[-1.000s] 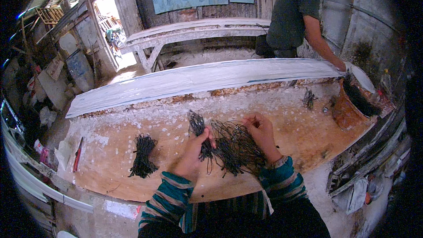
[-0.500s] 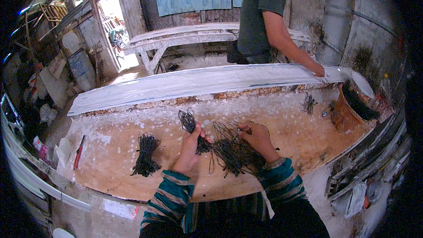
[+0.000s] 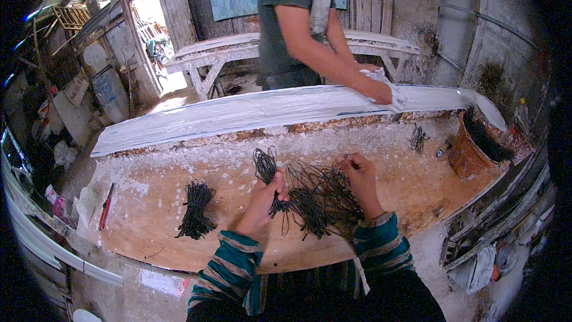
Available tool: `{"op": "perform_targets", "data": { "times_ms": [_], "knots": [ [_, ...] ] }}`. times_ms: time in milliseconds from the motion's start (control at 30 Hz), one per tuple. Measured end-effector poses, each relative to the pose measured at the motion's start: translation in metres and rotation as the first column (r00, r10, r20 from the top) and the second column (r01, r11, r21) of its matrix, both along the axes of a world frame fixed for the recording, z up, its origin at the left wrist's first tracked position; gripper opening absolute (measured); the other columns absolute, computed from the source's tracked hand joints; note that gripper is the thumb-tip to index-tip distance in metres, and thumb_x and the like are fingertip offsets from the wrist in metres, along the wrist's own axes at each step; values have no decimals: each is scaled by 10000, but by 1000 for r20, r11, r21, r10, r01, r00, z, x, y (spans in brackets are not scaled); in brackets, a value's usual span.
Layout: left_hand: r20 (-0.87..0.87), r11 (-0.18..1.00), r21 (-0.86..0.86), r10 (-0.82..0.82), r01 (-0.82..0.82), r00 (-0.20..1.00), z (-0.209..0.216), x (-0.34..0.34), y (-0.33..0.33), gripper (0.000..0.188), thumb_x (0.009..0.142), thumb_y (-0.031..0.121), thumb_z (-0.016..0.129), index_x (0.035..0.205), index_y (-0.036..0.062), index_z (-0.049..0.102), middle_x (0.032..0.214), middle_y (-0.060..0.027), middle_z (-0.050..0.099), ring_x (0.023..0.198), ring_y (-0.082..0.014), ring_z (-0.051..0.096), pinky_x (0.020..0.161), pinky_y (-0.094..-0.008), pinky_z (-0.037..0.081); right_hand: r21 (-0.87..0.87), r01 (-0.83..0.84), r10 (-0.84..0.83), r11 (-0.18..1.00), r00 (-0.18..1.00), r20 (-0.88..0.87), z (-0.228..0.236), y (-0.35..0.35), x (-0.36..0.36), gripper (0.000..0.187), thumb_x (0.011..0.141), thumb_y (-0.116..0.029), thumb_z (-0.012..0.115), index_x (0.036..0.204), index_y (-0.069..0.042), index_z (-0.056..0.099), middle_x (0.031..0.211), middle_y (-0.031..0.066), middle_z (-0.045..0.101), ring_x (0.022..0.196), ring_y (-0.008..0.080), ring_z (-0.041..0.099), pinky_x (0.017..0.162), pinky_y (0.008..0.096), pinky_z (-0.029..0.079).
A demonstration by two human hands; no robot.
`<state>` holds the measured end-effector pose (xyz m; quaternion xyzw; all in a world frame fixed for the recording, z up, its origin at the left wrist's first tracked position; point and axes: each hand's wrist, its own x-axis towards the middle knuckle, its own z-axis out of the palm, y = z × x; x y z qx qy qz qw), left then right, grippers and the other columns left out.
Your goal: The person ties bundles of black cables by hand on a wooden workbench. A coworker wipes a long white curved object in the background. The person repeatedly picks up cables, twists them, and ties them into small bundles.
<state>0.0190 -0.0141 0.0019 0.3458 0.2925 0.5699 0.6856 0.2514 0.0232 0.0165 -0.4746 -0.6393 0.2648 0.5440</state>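
Note:
My left hand (image 3: 262, 201) is wrapped round a bundle of thin black cord loops (image 3: 264, 164), its looped ends standing up above the fist. Right of it, a loose, tangled pile of the same black cord loops (image 3: 322, 203) lies on the wooden tabletop (image 3: 143, 220). My right hand (image 3: 363, 182) is closed in a pinch at the pile's upper right edge, with thin cord at its fingertips. Another gathered bundle of black cord loops (image 3: 196, 210) lies left of my left hand, apart from it.
Red-handled scissors or pliers (image 3: 106, 207) lie at the table's left end. A brown bucket of black strands (image 3: 468, 152) and a small cord bunch (image 3: 419, 138) are at the right. Across the white raised board (image 3: 238, 118), a co-worker (image 3: 298, 24) bends with a white cloth (image 3: 393, 92).
My right hand has moved slightly right and up at the pile's edge. My left hand with its bundle shifted a little right. The co-worker moved left and turned, wiping with the cloth.

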Motion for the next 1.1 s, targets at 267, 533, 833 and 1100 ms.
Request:
{"op": "perform_targets", "data": {
  "times_ms": [267,533,833,1100],
  "knots": [
    [-244,995,61,-63,80,968,16,14,-17,316,844,265,578,1046,40,484,600,37,413,510,-77,400,489,-236,373,-129,-287,242,949,927,-285,6,-12,-12,146,820,-132,602,727,-21,593,703,12,579,646,75,506,605,221,407],
    [-462,942,275,-45,191,886,8,28,-20,448,752,227,697,1137,71,530,680,57,469,580,-53,433,514,-199,362,-137,-445,424,885,892,-158,8,-28,-32,150,824,-114,590,733,2,614,772,51,620,698,100,559,634,248,448],
    [-491,992,99,-20,79,871,8,27,-19,233,787,253,661,920,87,567,708,41,508,592,-58,470,517,-204,411,-170,-565,533,807,822,-201,10,-31,-32,164,836,-169,583,912,-27,618,819,21,602,757,90,538,692,235,442],
    [-219,974,-15,217,-226,951,11,12,-8,235,807,258,631,821,81,478,604,19,456,532,-90,460,522,-232,420,-230,-605,588,762,796,-144,16,-22,-10,274,820,-185,614,1050,-41,573,865,-1,563,797,77,505,725,218,415]
  ]
}}
